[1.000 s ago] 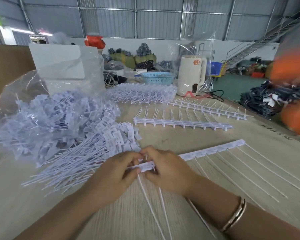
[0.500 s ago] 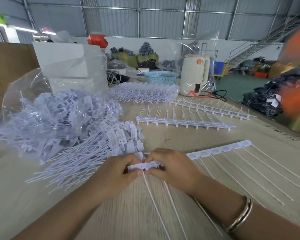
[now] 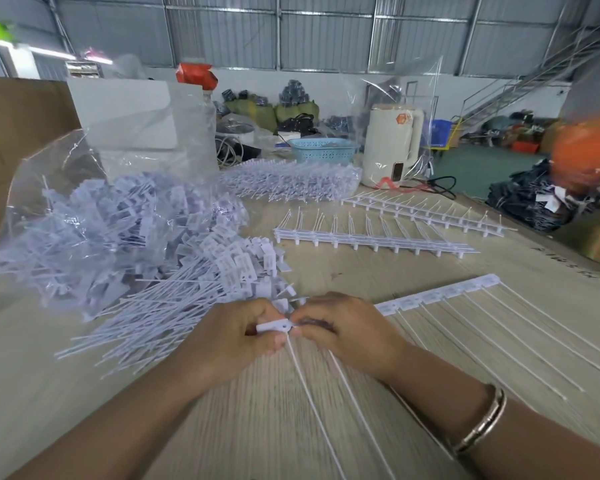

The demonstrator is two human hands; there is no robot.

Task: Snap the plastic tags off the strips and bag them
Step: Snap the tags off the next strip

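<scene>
Pinching one tag at the strip's end

Both hands meet over the table (image 3: 343, 278). Left hand (image 3: 236, 336) pinches a white tag (image 3: 273, 326) between thumb and fingers; right hand (image 3: 347, 329) grips the strip (image 3: 437, 295) just beside it, which runs off rightward.

Single head-worn wide-angle view, looking forward and down across the table (image 3: 326, 427) from close above the person's forearms. Near field fills the lower frame; the warehouse interior recedes beyond the far table edge (straight lines bow toward the borders).
</scene>
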